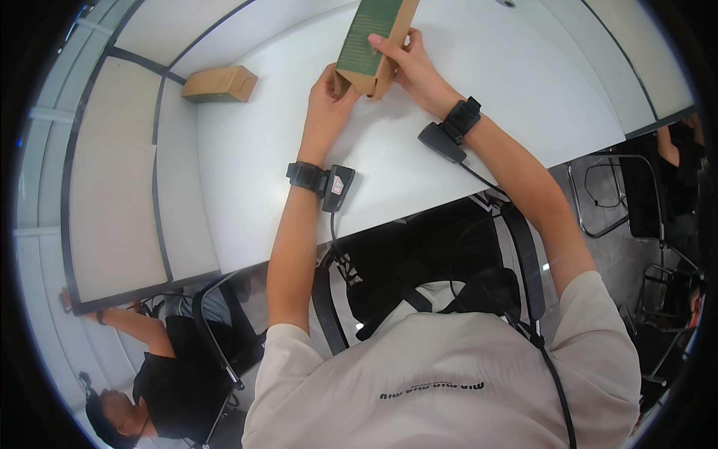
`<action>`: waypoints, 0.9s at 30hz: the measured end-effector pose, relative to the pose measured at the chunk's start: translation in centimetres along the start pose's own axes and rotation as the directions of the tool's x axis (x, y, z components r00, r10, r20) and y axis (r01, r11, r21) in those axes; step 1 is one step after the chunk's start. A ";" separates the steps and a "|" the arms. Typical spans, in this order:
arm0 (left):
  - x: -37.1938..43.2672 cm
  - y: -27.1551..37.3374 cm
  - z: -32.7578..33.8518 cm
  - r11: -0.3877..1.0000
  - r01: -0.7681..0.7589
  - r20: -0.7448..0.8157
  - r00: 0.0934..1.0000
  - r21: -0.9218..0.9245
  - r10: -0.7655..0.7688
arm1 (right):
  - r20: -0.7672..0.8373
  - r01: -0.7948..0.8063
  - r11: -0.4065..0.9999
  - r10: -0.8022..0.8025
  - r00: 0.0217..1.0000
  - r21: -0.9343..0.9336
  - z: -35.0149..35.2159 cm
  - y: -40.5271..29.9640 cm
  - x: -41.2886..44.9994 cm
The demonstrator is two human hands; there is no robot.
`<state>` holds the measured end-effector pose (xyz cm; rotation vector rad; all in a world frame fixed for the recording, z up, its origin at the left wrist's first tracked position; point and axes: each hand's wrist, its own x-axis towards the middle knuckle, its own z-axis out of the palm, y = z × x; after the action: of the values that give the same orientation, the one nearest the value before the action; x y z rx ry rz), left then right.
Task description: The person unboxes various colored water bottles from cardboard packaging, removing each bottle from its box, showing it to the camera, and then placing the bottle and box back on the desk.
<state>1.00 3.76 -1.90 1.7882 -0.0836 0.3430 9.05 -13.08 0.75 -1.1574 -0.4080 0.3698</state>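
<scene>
Both my hands hold a long cardboard box (367,42) with a green printed face, tilted above the white table (252,185). My left hand (331,98) grips its near lower end, with fingers at a corner flap. My right hand (412,64) is round the box's right side, the thumb lying on the green face. The box's far end is cut off by the picture's top edge. A second cardboard box (216,84), brown with a green underside edge, lies to the left on the table, apart from my hands.
White partition panels (115,174) with dark frames border the table at left and right. Black wrist-worn devices (336,188) with cables are strapped to both my wrists. A co-worker (174,376) sits at lower left; another person (673,168) is at far right beside metal-framed chairs.
</scene>
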 end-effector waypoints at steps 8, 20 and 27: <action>-0.2 0.3 0.0 0.995 0.086 0.062 0.994 0.045 -0.089 | -0.118 0.275 0.900 -0.330 0.936 -0.338 -0.2 -0.9 0.1; -0.8 1.8 0.8 0.971 0.111 0.189 0.970 0.211 -0.152 | -0.072 0.369 0.897 -0.397 0.915 -0.244 -0.1 -2.6 0.1; -1.1 2.0 0.8 0.973 0.149 0.176 0.968 0.175 -0.180 | 0.005 0.396 0.832 -0.428 0.904 -0.389 0.5 -3.7 -0.5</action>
<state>-0.42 2.38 -0.46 1.9702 -0.0427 0.0579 8.66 -14.25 4.31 -1.4170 -0.6634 -0.1488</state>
